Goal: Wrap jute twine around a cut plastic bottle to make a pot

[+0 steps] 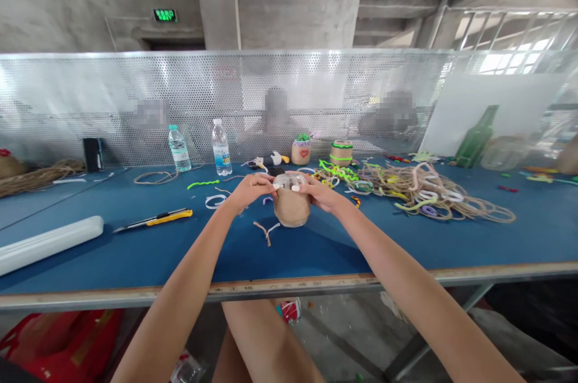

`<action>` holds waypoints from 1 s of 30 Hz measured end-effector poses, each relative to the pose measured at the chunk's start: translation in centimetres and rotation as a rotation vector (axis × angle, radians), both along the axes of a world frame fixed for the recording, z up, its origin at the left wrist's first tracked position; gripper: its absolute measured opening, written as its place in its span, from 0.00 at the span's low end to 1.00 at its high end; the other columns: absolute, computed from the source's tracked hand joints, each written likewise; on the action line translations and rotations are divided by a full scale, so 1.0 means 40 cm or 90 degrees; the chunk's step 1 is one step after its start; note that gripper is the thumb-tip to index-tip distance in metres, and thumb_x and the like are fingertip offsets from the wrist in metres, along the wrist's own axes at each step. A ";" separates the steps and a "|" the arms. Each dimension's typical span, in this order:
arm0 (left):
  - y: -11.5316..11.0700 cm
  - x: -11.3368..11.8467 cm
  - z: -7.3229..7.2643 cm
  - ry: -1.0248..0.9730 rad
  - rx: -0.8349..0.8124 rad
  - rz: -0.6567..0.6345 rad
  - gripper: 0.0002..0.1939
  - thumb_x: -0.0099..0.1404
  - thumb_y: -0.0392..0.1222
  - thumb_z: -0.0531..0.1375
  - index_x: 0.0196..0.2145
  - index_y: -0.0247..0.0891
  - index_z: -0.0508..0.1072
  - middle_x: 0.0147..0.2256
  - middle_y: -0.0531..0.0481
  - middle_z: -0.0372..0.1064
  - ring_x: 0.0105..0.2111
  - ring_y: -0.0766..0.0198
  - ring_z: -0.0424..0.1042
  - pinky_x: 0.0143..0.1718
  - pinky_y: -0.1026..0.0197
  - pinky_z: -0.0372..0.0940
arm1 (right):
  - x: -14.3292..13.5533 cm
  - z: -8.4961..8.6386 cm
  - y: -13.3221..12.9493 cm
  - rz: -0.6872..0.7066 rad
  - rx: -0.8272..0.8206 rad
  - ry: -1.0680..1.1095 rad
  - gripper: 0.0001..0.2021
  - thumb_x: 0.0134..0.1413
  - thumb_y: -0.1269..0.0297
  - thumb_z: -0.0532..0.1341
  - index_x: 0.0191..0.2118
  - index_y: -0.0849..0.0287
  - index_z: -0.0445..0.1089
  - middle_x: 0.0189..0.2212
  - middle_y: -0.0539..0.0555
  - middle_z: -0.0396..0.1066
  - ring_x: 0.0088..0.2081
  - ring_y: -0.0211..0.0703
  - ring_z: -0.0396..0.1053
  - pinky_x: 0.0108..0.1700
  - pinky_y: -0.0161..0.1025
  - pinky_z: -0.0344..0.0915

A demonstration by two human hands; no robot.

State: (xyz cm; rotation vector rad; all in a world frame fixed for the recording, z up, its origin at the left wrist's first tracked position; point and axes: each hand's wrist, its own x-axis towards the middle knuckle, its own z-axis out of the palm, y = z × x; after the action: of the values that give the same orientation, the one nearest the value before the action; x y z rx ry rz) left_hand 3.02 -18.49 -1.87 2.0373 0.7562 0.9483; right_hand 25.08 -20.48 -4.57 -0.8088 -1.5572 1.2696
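Observation:
A glass jar point(292, 207) wrapped in brown twine stands slightly tilted at the middle of the table, its bare clear rim at the top. My left hand point(253, 190) grips the rim from the left, thumb on the near side. From the right, my right hand point(321, 194) holds the same rim, its thumb also in front. The other fingers of both hands are partly hidden behind the jar. Just in front of it lie short scraps of twine and white pipe cleaner point(268, 232). A white pipe cleaner loop point(215, 201) is near my left hand.
A yellow utility knife point(169, 217) lies at left, blade out, by a long white bar point(54, 243). Two water bottles point(221, 148) and decorated jars point(301, 151) stand behind. Tangled twine point(451, 193) and pipe cleaners spread at right, near a green bottle point(477, 137).

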 end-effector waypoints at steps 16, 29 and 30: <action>-0.018 -0.026 0.026 0.076 -0.018 -0.108 0.08 0.55 0.43 0.63 0.25 0.37 0.78 0.50 0.41 0.70 0.47 0.51 0.70 0.41 0.56 0.67 | 0.047 0.035 -0.035 0.156 0.019 -0.138 0.36 0.38 0.65 0.72 0.57 0.52 0.64 0.58 0.54 0.64 0.61 0.49 0.60 0.64 0.48 0.52; -0.008 -0.030 0.022 0.093 0.015 -0.120 0.10 0.56 0.45 0.62 0.26 0.37 0.79 0.48 0.41 0.72 0.39 0.56 0.73 0.37 0.59 0.66 | 0.043 0.009 -0.054 0.116 0.044 -0.134 0.38 0.41 0.60 0.71 0.60 0.51 0.59 0.61 0.56 0.60 0.62 0.51 0.57 0.64 0.52 0.51; -0.008 -0.030 0.023 0.096 0.019 -0.120 0.10 0.56 0.45 0.62 0.26 0.37 0.79 0.47 0.42 0.72 0.39 0.56 0.73 0.37 0.59 0.66 | 0.047 0.010 -0.052 0.120 0.049 -0.142 0.40 0.40 0.60 0.71 0.61 0.50 0.58 0.62 0.55 0.59 0.63 0.51 0.55 0.64 0.52 0.50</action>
State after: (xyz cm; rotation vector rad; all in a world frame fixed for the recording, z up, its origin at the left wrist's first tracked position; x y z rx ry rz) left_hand 1.81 -18.82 -0.96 2.1808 0.6175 0.7088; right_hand 26.98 -22.55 -4.17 -0.7909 -1.8866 1.2773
